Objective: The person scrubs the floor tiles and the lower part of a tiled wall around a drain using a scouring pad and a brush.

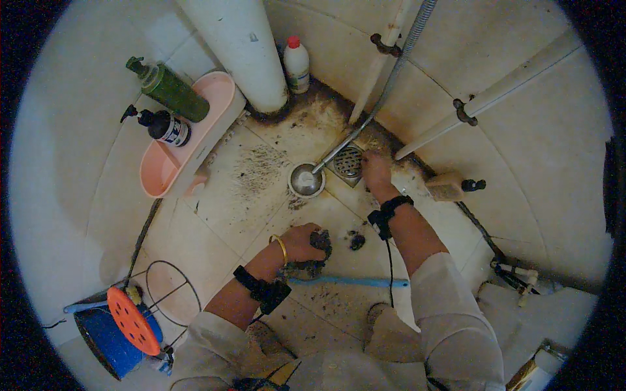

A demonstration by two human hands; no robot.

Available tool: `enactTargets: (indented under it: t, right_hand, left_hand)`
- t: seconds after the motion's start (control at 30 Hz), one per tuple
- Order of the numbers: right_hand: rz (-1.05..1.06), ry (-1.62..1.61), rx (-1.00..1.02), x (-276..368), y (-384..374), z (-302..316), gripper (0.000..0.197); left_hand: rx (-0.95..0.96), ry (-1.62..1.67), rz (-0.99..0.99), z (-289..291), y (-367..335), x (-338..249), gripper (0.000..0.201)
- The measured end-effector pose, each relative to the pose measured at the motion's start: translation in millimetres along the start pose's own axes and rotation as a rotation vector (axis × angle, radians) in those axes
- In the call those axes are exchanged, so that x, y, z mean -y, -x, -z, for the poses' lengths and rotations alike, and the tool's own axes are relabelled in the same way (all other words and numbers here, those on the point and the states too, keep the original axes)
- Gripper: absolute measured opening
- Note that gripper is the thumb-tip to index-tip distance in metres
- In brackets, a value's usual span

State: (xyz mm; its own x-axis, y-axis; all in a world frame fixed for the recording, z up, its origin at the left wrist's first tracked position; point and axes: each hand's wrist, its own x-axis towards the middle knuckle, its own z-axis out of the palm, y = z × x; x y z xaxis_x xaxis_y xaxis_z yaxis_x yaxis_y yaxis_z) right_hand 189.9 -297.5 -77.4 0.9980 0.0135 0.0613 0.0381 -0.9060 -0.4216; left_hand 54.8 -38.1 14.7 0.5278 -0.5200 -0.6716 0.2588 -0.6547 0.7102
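My left hand (302, 244) is closed around a dark, matted clump (321, 242) that looks like a dirty scouring pad, low over the tiled floor. Under it lies a long blue handle (355, 281); its left end runs into dark material below my hand. My right hand (376, 172) reaches down to the right edge of a square metal drain grate (347, 161), its fingers curled and their tips hidden. Left of the grate, a grey hose (365, 124) ends in a round pipe fitting (306, 180) on the floor. A small dark clump (357, 241) sits between my hands.
A pink caddy (225, 98) holds green and black pump bottles. Beside a thick white pipe (244, 52) stands a red-capped bottle (297, 68). A brown bottle (447, 188) is at right; a blue dustpan (114, 339) and orange perforated disc (135, 321) lie lower left. Dirt stains the tiles.
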Motion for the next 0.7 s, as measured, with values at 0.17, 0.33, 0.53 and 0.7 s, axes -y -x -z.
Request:
enactTargets:
  t: [0.17,0.33,0.53,0.7]
  right_hand:
    - [0.038,0.305,0.149,-25,-4,7,0.018]
    - [0.275,0.488,0.11,5,-5,22,0.021]
    - [0.179,0.55,-0.023,-9,4,23,0.018]
    - [0.073,0.308,0.345,24,30,58,0.016]
  left_hand:
    - [0.036,-0.022,-0.025,2,1,-20,0.078]
    - [-0.02,-0.061,0.006,5,8,-14,0.078]
    - [-0.008,-0.137,-0.015,0,0,-29,0.077]
    - [-0.07,0.135,-0.097,-2,-7,24,0.079]
